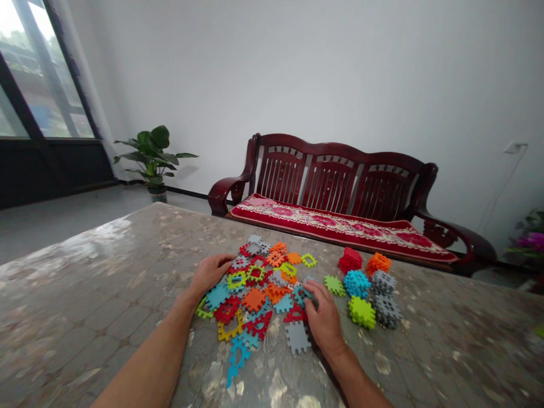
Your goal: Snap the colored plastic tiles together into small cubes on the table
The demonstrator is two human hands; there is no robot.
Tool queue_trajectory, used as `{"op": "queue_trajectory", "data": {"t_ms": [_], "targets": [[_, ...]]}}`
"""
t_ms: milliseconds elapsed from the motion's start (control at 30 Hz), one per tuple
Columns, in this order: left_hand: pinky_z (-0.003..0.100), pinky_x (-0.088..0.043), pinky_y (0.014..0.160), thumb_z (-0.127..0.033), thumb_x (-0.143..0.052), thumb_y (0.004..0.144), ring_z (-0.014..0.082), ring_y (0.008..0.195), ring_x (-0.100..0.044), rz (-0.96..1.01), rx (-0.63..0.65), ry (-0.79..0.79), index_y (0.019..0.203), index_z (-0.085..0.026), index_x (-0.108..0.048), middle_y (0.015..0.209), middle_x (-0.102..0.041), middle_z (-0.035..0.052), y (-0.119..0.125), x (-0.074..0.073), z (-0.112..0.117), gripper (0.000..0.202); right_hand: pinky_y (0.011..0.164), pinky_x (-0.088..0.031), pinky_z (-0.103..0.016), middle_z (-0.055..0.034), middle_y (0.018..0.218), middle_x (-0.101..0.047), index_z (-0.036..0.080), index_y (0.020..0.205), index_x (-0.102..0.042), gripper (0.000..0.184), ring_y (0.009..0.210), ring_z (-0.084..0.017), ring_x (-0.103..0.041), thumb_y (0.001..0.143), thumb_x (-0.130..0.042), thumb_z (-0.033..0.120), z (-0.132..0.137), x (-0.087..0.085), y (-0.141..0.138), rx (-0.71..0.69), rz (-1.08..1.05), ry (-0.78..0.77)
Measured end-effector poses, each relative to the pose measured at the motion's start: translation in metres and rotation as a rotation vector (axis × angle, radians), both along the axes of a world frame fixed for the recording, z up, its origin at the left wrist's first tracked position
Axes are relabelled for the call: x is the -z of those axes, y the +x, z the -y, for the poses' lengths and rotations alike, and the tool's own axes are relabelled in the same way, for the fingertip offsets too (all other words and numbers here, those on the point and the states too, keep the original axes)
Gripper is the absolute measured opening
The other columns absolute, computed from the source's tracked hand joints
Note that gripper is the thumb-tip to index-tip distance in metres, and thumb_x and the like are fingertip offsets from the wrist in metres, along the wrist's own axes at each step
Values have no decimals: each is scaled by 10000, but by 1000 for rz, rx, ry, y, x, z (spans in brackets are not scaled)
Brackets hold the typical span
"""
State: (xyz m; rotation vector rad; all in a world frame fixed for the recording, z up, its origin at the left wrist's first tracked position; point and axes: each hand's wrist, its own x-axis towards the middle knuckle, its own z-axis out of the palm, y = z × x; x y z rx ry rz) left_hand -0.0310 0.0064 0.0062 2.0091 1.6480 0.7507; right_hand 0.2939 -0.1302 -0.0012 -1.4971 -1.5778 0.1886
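Observation:
A loose heap of interlocking plastic building tiles with toothed edges lies before me, in red, orange, blue, grey, green and yellow. My left hand (210, 274) rests at the heap's left edge, fingers stretched forward beside a grey tile (240, 262); nothing shows in it. At the right side of the heap, my right hand (325, 317) has its thumb and fingers curved at the edge of a blue tile with an opening (300, 294). Below that hand lies a flat grey tile (297, 338). An orange tile (254, 300) sits mid-heap.
Right of the heap stand sorted stacks: red (350, 259), orange (378, 263), blue (357, 283), green (362, 312) and grey (387, 311). A single green tile (334, 285) lies beside them. Beyond the patterned table (106, 294) are a wooden bench (340, 150) and a potted plant (155, 153).

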Motion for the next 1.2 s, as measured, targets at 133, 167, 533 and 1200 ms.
{"op": "queue_trajectory", "data": {"t_ms": [133,167,533,1200], "targets": [[316,-502,890,-347,-516,849,233,989,-693,6,-22,1,1148,-261,-735,1082,-775,24,0,1,0,381,1031,-403,-421,-47,1164,-684,267,1042,-729,267,1133,-244,-565,850,-550,222,-3,-9,-4,9,172,-52],[317,-502,892,-346,-516,849,232,985,-694,5,-25,1,1147,-263,-735,1075,-777,22,0,1,0,379,1028,-400,-418,-47,1160,-685,268,1049,-726,258,1129,-244,-563,854,-561,231,-4,-10,-5,10,201,-60],[309,-509,868,-336,-506,853,233,994,-694,11,-12,15,1145,-253,-736,1074,-777,30,-1,4,-2,382,1024,-374,-413,-24,1109,-706,274,974,-733,284,1131,-231,-548,827,-540,127,-5,-13,-12,-62,293,-60],[338,-500,887,-323,-488,856,245,995,-697,-31,-2,51,1126,-270,-745,1092,-772,28,0,0,0,377,963,-445,-381,-57,1091,-687,233,1126,-685,373,1075,-235,-585,825,-510,99,-22,-9,-21,-112,225,-73]]}}
